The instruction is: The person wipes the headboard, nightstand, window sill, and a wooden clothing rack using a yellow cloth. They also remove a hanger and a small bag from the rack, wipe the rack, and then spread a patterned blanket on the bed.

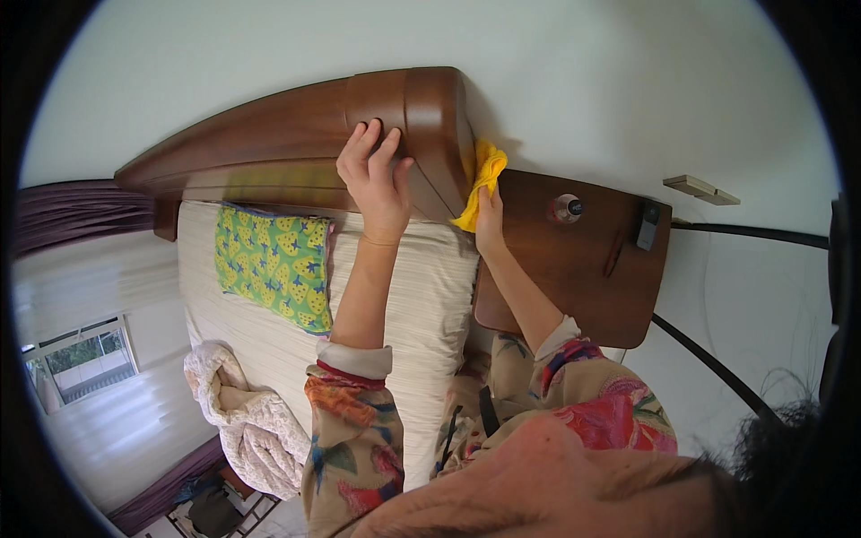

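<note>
My left hand (375, 179) rests with fingers apart against the front of a brown wooden headboard (269, 134), near its right end. A yellow cloth (485, 184) is in my right hand (491, 220), pressed to the side face of the headboard's end post. Part of that hand is hidden behind the cloth. Just right of it stands a brown bedside table (529, 269). Below the headboard lies a bed with a pale striped sheet (417, 296).
A green pillow (278, 269) with yellow strawberries lies on the bed, a bunched quilt (251, 421) nearer its foot. The table bears a clear bottle (566, 209), a dark handset (647, 229) and a thin brown stick (613, 253). A window (85, 359) is at left.
</note>
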A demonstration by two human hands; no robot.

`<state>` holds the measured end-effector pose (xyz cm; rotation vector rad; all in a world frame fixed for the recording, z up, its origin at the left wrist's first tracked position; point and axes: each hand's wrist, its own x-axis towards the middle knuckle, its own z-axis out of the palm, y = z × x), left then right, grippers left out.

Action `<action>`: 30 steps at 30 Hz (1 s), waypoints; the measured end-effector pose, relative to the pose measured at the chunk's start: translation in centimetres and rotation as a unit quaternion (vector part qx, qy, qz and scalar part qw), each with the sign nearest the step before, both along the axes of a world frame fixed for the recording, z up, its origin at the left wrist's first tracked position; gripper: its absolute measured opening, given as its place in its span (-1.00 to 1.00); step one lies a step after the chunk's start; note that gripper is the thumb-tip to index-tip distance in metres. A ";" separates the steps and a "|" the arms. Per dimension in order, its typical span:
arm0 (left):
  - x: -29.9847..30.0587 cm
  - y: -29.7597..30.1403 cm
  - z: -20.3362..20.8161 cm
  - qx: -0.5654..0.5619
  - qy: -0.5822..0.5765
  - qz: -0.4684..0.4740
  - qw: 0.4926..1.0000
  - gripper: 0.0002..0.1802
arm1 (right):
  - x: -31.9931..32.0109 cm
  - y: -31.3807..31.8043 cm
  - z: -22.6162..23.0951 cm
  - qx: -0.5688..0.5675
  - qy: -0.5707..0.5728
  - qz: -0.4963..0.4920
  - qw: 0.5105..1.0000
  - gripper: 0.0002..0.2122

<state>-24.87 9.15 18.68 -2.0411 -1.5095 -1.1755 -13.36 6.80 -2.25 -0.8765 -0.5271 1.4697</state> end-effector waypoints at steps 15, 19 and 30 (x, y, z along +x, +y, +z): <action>0.3 -2.5 2.0 -0.042 -0.183 -0.111 0.976 -0.63 | -0.8 1.5 12.4 0.277 -0.386 -0.133 0.870 -0.45; -3.5 -12.4 -0.1 -0.068 -0.242 -0.044 0.967 -0.65 | -2.7 4.8 18.8 0.454 -0.729 -0.198 0.473 -0.47; -19.2 -28.9 -10.5 -0.162 -0.323 0.215 0.907 -0.53 | -7.7 5.4 21.4 0.575 -0.795 0.100 0.167 -0.36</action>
